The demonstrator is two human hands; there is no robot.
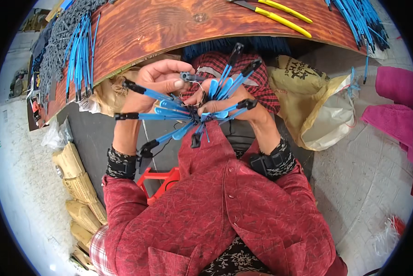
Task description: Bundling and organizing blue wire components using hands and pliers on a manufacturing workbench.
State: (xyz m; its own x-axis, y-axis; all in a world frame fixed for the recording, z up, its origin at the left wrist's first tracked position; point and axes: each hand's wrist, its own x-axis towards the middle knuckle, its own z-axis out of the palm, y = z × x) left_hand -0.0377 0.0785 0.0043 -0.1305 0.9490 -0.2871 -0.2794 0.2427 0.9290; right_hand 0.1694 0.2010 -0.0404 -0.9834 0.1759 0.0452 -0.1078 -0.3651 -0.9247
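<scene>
My left hand [156, 83] is closed, pinching a small grey ring-ended plastic fitting [186, 77] between thumb and fingers. My right hand [243, 102] grips the middle of a spoked assembly of blue rods [169, 115], its thumb pressed near the hub. The rods fan out to several sides and carry black end pieces [133, 86] and flat light-blue tabs. A thin pale thread or wire runs from near the grey fitting toward the hub. The hub itself is partly hidden by my fingers. Both hands are above my lap, just in front of the table's near edge.
On the wooden table [155, 27] lie yellow-handled pliers [282, 17], a heap of grey parts [59, 50], and blue rods [80, 55] at left, with more rods [359, 23] at right. A sack [314, 106], magenta cloth [390, 117], red stool [169, 177] and brown packages [80, 184] surround me.
</scene>
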